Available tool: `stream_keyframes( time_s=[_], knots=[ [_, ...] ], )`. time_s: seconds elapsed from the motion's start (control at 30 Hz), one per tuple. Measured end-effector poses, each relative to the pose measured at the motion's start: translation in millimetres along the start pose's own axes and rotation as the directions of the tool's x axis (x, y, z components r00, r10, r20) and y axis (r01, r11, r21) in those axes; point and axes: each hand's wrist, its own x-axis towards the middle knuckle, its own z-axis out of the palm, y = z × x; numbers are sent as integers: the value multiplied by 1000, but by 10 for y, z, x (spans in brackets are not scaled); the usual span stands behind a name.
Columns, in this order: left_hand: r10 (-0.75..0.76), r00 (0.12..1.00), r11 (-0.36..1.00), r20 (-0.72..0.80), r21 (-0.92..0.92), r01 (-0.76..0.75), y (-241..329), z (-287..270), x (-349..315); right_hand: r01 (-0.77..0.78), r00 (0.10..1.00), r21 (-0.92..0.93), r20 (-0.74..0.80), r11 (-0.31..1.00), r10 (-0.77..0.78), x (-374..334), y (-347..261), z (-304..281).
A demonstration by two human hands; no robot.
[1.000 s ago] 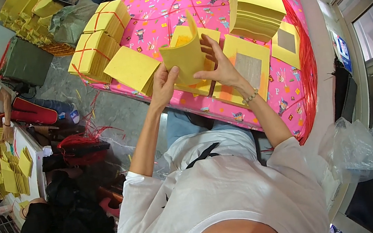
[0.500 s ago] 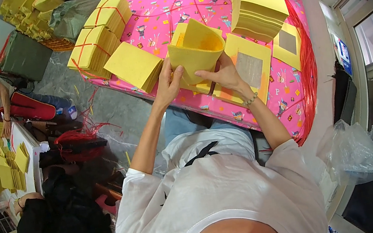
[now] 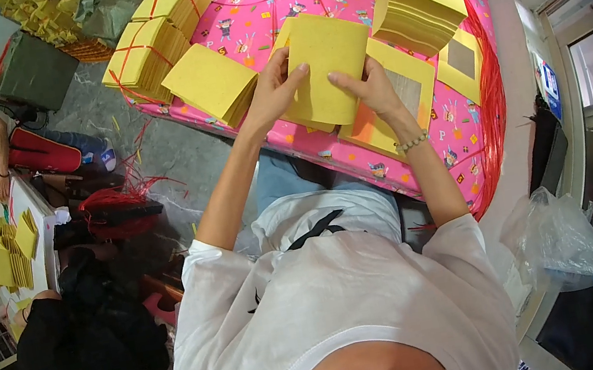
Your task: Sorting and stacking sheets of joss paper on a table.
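Observation:
Between my two hands, above the pink table, I hold a folded yellow paper sheet [image 3: 329, 62]. My left hand [image 3: 275, 86] grips its left edge, thumb on the face turned to me. On its right edge, my right hand [image 3: 372, 90] pinches it with the thumb in front. Part of another yellow piece shows behind it. Beneath my right wrist lies a flat yellow sheet with a grey panel [image 3: 423, 99] and an orange patch. Left of my left hand rests a small pile of folded yellow sheets [image 3: 211, 80].
Two bundles [image 3: 148, 58] tied with red string sit at the table's left edge. A tall yellow stack [image 3: 416, 0] stands at the right, beside red plastic strands [image 3: 494, 136]. Two people work at a white table [image 3: 38, 236] on the left. A clear plastic bag [image 3: 561, 242] hangs at the right.
The yellow sheet was curled open with an orange inside showing; now it is flat and folded shut. Both hands have moved slightly up and right, the left one higher on the edge.

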Motion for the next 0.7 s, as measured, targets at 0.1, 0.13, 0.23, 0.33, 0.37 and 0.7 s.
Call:
stream_keyframes(
  time_s=[0.1, 0.13, 0.23, 0.33, 0.37, 0.7],
  knots=[
    [-180, 984, 983, -4, -42, 180, 135, 17, 21, -98, 995, 80, 17, 992, 97, -9, -86, -28],
    [-271, 962, 959, -22, -96, 268, 169, 24, 23, -100, 995, 79, 21, 992, 99, -4, -61, -50],
    [-421, 905, 904, -68, -110, 412, 287, 57, 27, -232, 973, 181, 33, 956, 229, -1, -12, -100],
    [-422, 906, 903, -25, -101, 417, 212, 5, 47, -318, 947, 282, 61, 905, 314, -29, -73, -70],
    [-422, 906, 903, -25, -103, 418, 203, 6, 54, -331, 943, 300, 60, 895, 329, -31, -73, -78],
    [-414, 910, 891, 18, -196, 409, 147, 23, 87, -371, 923, 377, 51, 849, 381, -41, -38, -65]
  ],
)
